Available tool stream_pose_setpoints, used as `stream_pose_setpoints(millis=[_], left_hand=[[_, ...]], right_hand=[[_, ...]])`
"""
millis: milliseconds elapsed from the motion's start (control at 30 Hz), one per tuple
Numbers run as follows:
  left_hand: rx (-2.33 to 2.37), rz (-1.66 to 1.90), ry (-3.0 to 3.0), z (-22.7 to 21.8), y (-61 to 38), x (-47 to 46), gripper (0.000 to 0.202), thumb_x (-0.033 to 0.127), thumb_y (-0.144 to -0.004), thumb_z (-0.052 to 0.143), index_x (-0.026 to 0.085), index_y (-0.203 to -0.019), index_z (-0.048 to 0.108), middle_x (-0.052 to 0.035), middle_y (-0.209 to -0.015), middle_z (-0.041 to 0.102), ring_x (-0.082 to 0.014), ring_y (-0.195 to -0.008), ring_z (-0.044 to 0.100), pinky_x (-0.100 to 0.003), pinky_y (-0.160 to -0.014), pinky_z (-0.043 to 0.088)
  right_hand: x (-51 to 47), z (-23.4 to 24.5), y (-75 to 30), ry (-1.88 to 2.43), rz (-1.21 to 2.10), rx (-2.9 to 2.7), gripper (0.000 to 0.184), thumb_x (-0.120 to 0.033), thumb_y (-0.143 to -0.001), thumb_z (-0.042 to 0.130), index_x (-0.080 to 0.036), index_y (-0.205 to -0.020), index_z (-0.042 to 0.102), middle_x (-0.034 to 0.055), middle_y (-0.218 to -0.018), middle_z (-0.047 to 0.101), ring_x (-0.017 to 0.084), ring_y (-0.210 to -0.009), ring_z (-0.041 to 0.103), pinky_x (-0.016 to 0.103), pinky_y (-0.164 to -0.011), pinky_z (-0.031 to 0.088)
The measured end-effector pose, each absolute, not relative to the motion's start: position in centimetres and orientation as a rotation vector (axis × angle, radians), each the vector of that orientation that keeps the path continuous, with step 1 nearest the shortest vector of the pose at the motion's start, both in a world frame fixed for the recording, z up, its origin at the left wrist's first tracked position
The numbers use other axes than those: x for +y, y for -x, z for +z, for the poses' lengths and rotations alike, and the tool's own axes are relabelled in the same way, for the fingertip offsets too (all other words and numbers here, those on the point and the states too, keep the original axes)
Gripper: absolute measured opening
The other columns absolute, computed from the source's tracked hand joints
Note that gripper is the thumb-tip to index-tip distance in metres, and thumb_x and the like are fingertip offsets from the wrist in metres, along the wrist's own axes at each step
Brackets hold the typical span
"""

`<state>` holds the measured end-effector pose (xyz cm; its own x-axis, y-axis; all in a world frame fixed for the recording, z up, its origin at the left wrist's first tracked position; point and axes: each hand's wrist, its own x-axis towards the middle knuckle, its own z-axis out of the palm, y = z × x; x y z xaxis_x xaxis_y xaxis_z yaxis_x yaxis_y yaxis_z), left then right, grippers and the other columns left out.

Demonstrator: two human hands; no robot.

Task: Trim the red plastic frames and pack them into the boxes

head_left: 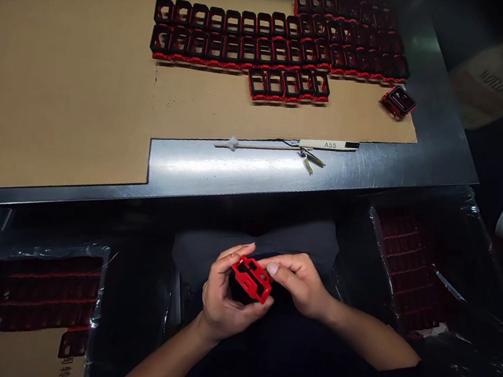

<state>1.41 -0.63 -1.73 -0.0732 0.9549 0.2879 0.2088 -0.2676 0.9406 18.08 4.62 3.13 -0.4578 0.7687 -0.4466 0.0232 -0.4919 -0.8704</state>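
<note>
Red plastic frame point(251, 279) held between both hands over the person's lap, well off the bench, with dark trousers point(254, 246) below it. Left hand point(225, 300) cradles it from beneath, fingers curled round the far edge; right hand point(297, 284) grips its right side between thumb and fingertips. Neither hand is released. Frame looks light, stiff and moulded (thin walls, so probably a bit brittle); safest hold is on the outer edges, not the slim cross-bars. Part of its dark side is hidden by the left palm.

On the steel bench point(243, 178), a cardboard sheet point(63, 88) carries rows of red-and-black frames point(249, 49), plus one separate frame point(399, 100) near its right corner. Along the sheet's edge lie a cream tool marked A55 point(329, 144), metal tweezers point(312, 159) and a thin rod with a white knob point(233, 143). Plastic-lined boxes sit either side of the person: left box point(103, 274), right box point(377, 239), both with more red frames inside.
</note>
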Motion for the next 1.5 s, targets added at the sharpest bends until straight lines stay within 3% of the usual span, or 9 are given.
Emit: stream_pose_setpoints(millis=[200, 633, 867, 1100, 1267, 1500], left_hand=[[1.271, 1.382, -1.370, -1.8, -1.8, -0.9, 0.076, 0.037, -0.075, 0.083, 0.020, -0.136, 0.041, -0.0205, -0.130, 0.063, -0.0303, -0.124, 0.060, -0.051, -0.101, 0.051], [1.203, 1.294, -1.516, -1.4, -1.8, -0.9, 0.085, 0.012, -0.076, 0.070, 0.020, -0.149, 0.028, -0.0234, -0.145, 0.051, -0.0331, -0.134, 0.052, -0.057, -0.105, 0.049], [1.098, 1.297, -1.277, -1.4, -1.9, -1.0, 0.076, 0.026, -0.082, 0.072, 0.023, -0.145, 0.029, -0.0262, -0.151, 0.044, -0.0352, -0.136, 0.051, -0.061, -0.106, 0.047], [1.082, 1.285, -1.214, -1.5, -1.6, -1.0, 0.073, 0.038, -0.084, 0.072, 0.023, -0.144, 0.033, -0.0253, -0.150, 0.044, -0.0363, -0.135, 0.052, -0.060, -0.106, 0.048], [1.087, 1.268, -1.192, -1.8, -1.5, -1.2, 0.076, 0.044, -0.083, 0.073, 0.024, -0.146, 0.035, -0.0237, -0.149, 0.044, -0.0364, -0.133, 0.053, -0.059, -0.105, 0.049], [1.121, 1.247, -1.214, -2.1, -1.2, -1.5, 0.075, 0.046, -0.082, 0.073, 0.024, -0.145, 0.037, -0.0220, -0.137, 0.056, -0.0350, -0.125, 0.060, -0.058, -0.102, 0.051]], right_hand=[[4.4, 2.9, -18.1, 1.173, 2.041, -1.125, 0.027, -0.037, -0.090, 0.065, -0.020, -0.106, 0.077, 0.0061, -0.094, 0.079, 0.021, -0.088, 0.073, 0.032, -0.081, 0.057], [4.3, 2.2, -18.1, 1.134, 2.169, -1.019, 0.028, -0.041, -0.087, 0.069, -0.018, -0.103, 0.074, 0.0050, -0.088, 0.075, 0.018, -0.083, 0.070, 0.033, -0.081, 0.056], [4.0, 1.3, -18.4, 0.968, 2.509, -0.608, 0.039, -0.046, -0.080, 0.076, -0.013, -0.102, 0.072, 0.0048, -0.081, 0.072, 0.013, -0.067, 0.066, 0.023, -0.063, 0.055], [3.7, 1.6, -18.2, 1.088, 2.389, -0.687, 0.039, -0.039, -0.075, 0.085, -0.016, -0.103, 0.070, 0.0015, -0.081, 0.069, 0.010, -0.067, 0.064, 0.024, -0.067, 0.054], [3.6, 2.0, -18.2, 1.113, 2.304, -0.772, 0.041, -0.039, -0.073, 0.086, -0.018, -0.103, 0.068, 0.0022, -0.086, 0.071, 0.013, -0.076, 0.068, 0.028, -0.077, 0.055], [3.5, 1.9, -18.2, 1.139, 2.295, -0.751, 0.046, -0.043, -0.070, 0.088, -0.018, -0.101, 0.066, 0.0023, -0.085, 0.072, 0.013, -0.075, 0.068, 0.029, -0.076, 0.055]])
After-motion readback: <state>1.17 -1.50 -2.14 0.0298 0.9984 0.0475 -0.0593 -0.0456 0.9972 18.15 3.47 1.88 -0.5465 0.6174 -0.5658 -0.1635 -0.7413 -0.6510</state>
